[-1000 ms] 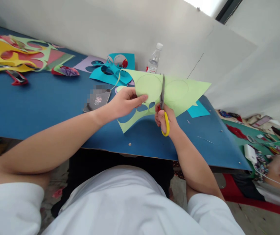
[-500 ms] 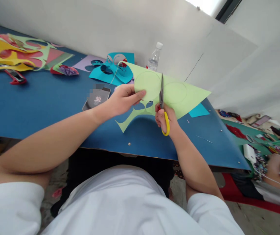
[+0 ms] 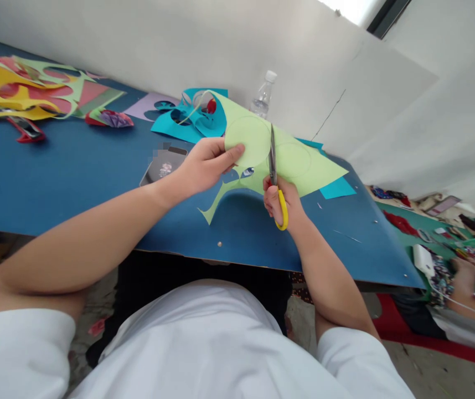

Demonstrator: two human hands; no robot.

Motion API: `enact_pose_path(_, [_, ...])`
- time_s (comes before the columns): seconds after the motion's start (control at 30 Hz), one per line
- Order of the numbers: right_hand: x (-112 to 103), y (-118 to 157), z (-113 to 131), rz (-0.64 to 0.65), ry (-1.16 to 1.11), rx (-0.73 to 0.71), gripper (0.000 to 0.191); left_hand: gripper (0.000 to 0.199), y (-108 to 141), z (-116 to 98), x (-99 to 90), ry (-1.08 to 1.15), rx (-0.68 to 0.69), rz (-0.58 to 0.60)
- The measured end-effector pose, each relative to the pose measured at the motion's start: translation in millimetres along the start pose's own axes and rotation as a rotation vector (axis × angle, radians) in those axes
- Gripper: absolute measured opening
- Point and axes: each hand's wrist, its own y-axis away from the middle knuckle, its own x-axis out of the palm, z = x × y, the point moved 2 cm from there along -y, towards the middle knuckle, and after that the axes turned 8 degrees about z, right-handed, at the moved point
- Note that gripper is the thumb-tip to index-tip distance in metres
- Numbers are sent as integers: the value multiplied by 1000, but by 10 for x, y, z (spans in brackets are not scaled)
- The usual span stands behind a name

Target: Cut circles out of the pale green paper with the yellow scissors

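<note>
Before you, a blue table (image 3: 96, 166) stretches from nine o'clock to four, set against a pale wall (image 3: 158, 44) that fills your view from ten to two. A thin dark line (image 3: 329, 113) slants across it at two. Bright white light (image 3: 349, 8) shows at one, beside a dark bar (image 3: 389, 16). At three you have a green table (image 3: 422, 221); at five, grey floor (image 3: 420, 377).

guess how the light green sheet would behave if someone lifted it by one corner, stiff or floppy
The light green sheet would likely be floppy, since its thin upper-left end curls over. It is probably light: the left hand only pinches it. The narrow parts beside its cut-outs might tear easily.
</note>
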Motion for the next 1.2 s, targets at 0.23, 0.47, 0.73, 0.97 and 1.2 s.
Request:
enact_pose_path(0.23, [5,10,12,6,3,10,78,65,-56,96,-36,0,143,-24])
enact_pose_path(0.47, [18,9,17,-7,14,7,77,68,-53,75,-49,-55,201,-21])
enact_pose_path(0.73, [18,3,-6,0,-4,10,77,68,-70,74,-86,-85,233,-51])
enact_pose_path(0.97, [33,5,-36,16,-25,18,76,64,-72,73,-120,-109,226,-78])
enact_pose_path(1.2, [36,17,-18,14,-16,30,75,67,-77,102,-113,-99,227,-98])
